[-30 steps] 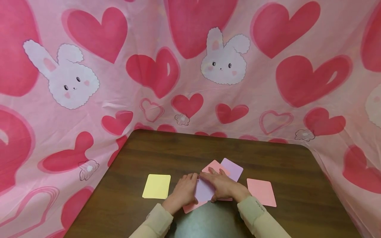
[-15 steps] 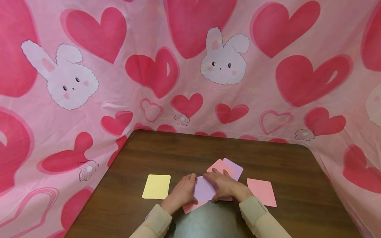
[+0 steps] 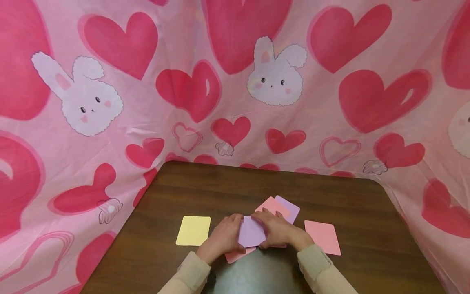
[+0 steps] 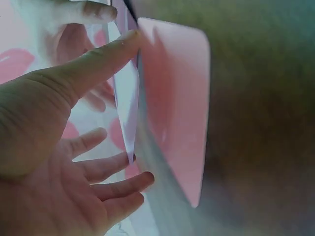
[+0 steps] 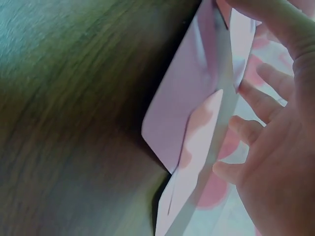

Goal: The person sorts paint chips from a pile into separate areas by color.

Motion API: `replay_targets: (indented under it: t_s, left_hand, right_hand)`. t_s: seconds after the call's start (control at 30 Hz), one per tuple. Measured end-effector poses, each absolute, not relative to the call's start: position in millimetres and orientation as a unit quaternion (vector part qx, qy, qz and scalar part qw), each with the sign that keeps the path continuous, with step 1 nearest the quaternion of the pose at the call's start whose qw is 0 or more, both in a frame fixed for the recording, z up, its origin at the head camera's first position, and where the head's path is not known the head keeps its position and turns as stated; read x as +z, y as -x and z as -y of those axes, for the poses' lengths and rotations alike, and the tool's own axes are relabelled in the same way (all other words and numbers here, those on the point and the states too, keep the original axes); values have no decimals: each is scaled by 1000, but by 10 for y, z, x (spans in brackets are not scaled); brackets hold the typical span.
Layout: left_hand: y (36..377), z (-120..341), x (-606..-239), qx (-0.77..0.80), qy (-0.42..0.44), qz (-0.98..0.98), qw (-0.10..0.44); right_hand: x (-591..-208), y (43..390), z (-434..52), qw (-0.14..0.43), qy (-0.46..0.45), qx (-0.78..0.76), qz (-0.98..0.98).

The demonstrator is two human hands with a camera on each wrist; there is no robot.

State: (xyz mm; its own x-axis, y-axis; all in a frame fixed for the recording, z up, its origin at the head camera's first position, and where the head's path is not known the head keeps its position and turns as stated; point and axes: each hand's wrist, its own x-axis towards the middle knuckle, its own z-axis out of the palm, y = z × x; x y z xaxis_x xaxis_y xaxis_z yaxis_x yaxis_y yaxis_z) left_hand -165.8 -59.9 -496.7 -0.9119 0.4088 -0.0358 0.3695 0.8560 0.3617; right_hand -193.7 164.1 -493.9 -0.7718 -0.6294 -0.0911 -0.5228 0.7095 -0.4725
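A lilac card sits between my two hands near the table's front edge. My left hand holds its left side and my right hand its right side. In the left wrist view the lilac card shows edge-on, raised, with the thumb above it and the fingers below. In the right wrist view the lilac card likewise passes between thumb and fingers. A pink card lies partly under it, seen as the pink card from the left wrist.
On the dark wooden table lie a yellow card at the left, a pink card at the right, and an overlapping pink card and lilac card just beyond my right hand. Pink heart-and-bunny cloth surrounds the table.
My right fingers have drawn back off the far pink card onto the lilac card's edge. The lilac card now sits squarer between both hands and shows more of its face.
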Motion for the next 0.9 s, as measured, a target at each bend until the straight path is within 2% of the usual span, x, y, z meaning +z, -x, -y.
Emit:
replay_targets:
  t_s: [0.23,0.4,0.6,0.9]
  left_hand:
    - [1659,653,-4804,177,-220,-958,54]
    - [1534,822,-4670,205,-235,-948,57]
    - [1283,1272,-4591,241,-267,-931,59]
    - [921,1980,-4559,253,-227,-934,113]
  right_hand:
    - [-4859,1845,-1695,95,302,-226,-921]
    - [-4825,1662,-1611,56,315,-225,-921]
    - [-4841,1382,-1227,10,351,-191,-916]
    - [-4959,1043,-522,-32,390,-135,-910]
